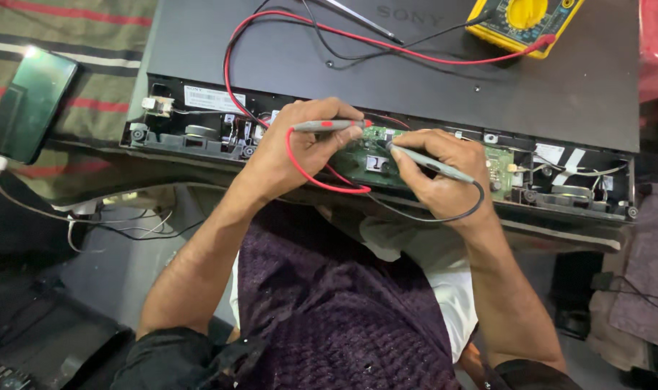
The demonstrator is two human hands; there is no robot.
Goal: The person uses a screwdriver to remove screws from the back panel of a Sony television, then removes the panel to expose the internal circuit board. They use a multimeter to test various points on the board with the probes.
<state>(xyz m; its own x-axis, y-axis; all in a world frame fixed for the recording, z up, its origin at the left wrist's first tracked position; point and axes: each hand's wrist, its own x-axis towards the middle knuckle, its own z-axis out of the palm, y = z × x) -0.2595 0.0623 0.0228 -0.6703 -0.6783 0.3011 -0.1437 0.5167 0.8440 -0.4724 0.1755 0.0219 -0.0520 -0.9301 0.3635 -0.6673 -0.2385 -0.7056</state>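
Probes on green circuit board (372, 160): left hand (293, 155) pinches red-banded grey probe (329, 126), right hand (444, 177) black-leaded grey probe (430, 163); light, stiff, best gripped mid-barrel; board probably fragile.

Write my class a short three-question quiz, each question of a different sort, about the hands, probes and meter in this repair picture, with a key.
1. True or false: the left hand holds the red probe.
2. Where do both probe tips meet? A) the yellow multimeter B) the green circuit board C) the phone
3. Fill in: the right hand holds the ____ probe.

Key: 1 true; 2 B; 3 black. The multimeter lies apart on the black device casing, joined by its red lead.
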